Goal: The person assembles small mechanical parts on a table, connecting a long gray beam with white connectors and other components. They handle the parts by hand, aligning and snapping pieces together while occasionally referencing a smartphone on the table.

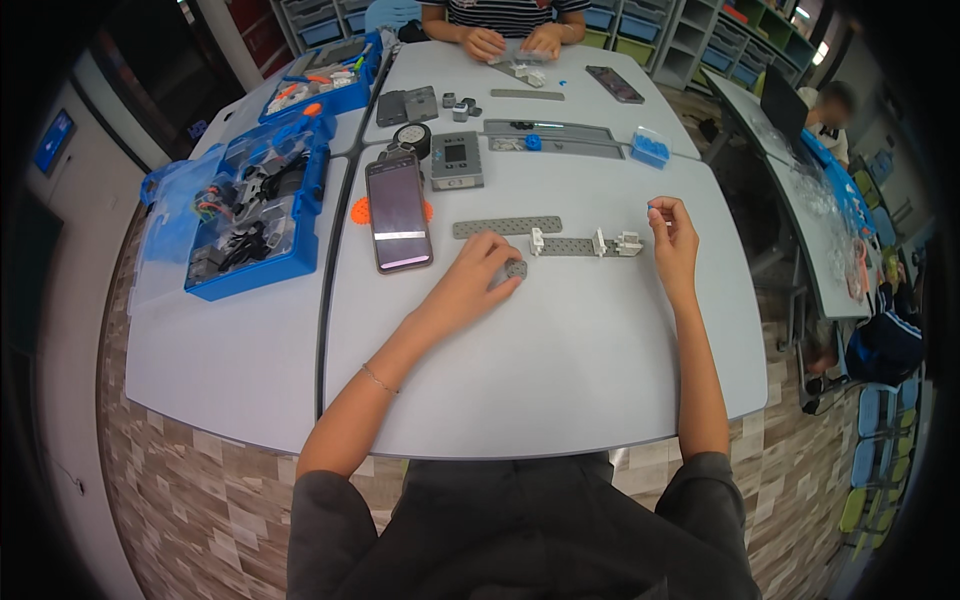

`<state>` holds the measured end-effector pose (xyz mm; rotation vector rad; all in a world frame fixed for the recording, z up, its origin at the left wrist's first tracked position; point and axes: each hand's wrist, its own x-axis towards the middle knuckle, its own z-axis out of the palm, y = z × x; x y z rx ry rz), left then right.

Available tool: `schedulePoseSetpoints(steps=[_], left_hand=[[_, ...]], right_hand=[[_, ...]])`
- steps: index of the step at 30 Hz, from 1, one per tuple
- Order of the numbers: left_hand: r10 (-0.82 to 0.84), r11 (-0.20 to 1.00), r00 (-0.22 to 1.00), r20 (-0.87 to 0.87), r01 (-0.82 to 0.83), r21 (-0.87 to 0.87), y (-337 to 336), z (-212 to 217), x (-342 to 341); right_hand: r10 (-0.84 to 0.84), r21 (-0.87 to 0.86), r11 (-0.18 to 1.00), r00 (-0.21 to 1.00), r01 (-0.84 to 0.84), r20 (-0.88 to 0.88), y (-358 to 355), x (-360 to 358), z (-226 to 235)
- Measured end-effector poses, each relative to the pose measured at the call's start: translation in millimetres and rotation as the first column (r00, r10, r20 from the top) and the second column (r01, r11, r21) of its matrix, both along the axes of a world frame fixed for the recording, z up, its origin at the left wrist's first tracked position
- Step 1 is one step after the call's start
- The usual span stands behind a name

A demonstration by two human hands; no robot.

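My left hand rests low over the table, its thumb and fingers closed on a small grey perforated plate. To the right, my right hand is raised with the fingertips pinched around a tiny blue connector pin. Between the two hands lies a grey perforated beam with white connector pieces standing along it. Just behind it, a second grey beam lies flat, with nothing attached. Neither hand touches these beams.
A phone leans near an orange piece, by a grey controller brick and black wheel. Behind are a grey parts tray and blue-filled box. An open blue bin stands left. Another person's hands work opposite.
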<state>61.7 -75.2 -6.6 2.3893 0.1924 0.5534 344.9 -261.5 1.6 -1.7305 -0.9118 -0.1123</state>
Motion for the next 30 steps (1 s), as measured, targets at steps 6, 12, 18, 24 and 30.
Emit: schedulePoseSetpoints(steps=[6,12,18,24,30], left_hand=[[-0.011,1.000,1.000,-0.022,0.011,0.023,-0.3,3.2,-1.4],[-0.016,0.999,1.000,-0.018,0.017,0.048,0.6,2.9,-0.7],[-0.019,0.998,1.000,-0.006,0.020,0.060,-0.1,2.5,-0.4],[-0.016,0.998,1.000,-0.014,0.016,0.054,-0.2,3.2,-0.9],[-0.020,0.997,1.000,0.003,0.019,0.073,0.1,2.6,-1.0]], right_hand=[[0.007,-0.163,0.987,0.994,0.011,0.106,1.6,19.8,-26.3],[0.055,-0.254,0.967,0.956,0.021,0.289,2.0,14.4,-24.5],[0.047,-0.271,0.963,0.977,0.011,0.207,2.7,11.1,-22.0],[0.068,-0.255,0.967,0.972,-0.009,0.223,3.4,8.7,-20.8],[0.099,-0.274,0.961,0.969,-0.034,0.226,1.3,5.5,-17.3]])
